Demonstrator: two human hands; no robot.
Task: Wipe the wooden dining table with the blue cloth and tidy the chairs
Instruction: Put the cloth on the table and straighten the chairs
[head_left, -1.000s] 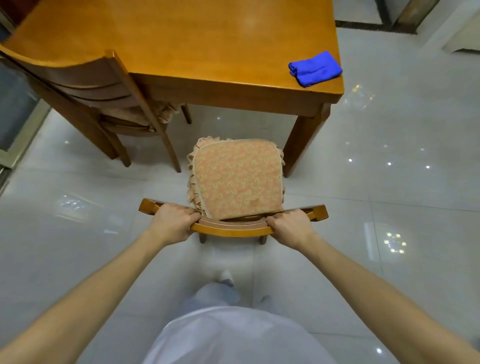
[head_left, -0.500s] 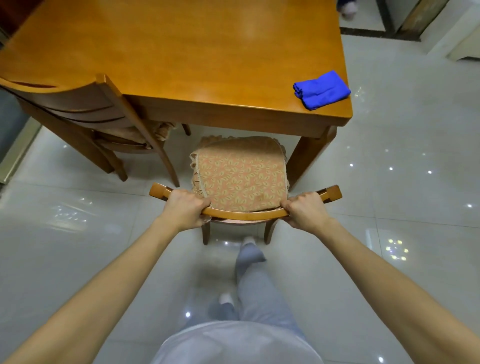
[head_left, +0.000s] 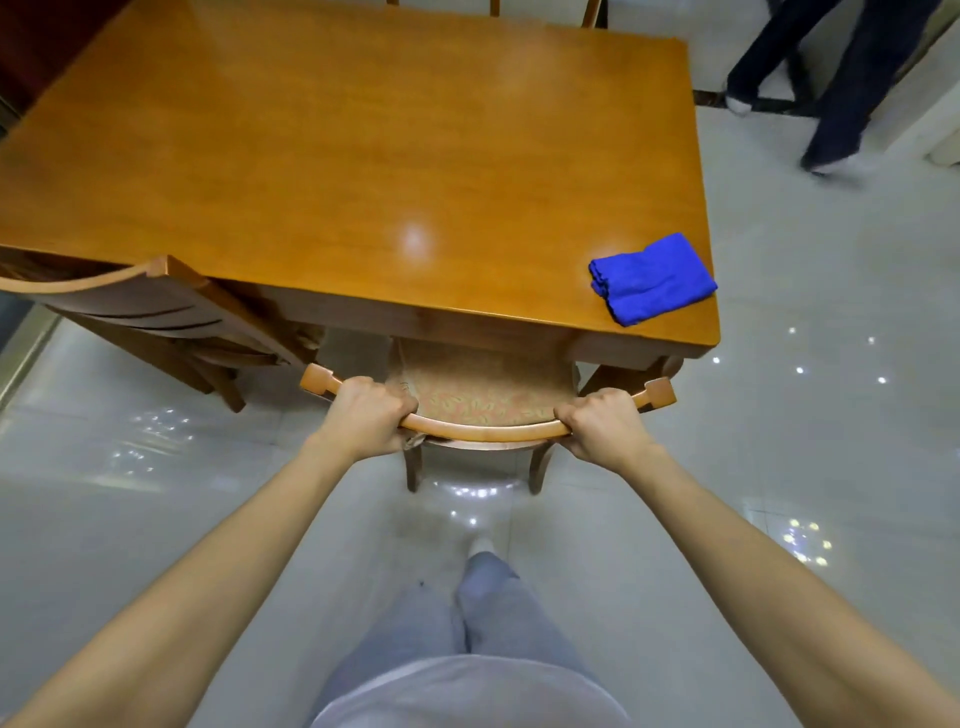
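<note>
We clamp our left hand (head_left: 366, 415) and right hand (head_left: 602, 423), set apart, on the curved top rail (head_left: 483, 432) of the wooden dining chair (head_left: 478, 445). Its patterned orange cushion (head_left: 483, 397), fully exposed a second ago, now sits mostly beneath the near edge of the glossy wooden tabletop (head_left: 363, 156). The folded blue cloth (head_left: 652, 280) lies untouched on the tabletop's near right corner. We judge this chair nearly tucked in.

Left arm (head_left: 208, 561), right arm (head_left: 753, 561) stretched forward, left grip (head_left: 366, 415), right grip (head_left: 602, 423) curled round chair rail (head_left: 483, 432)
</note>
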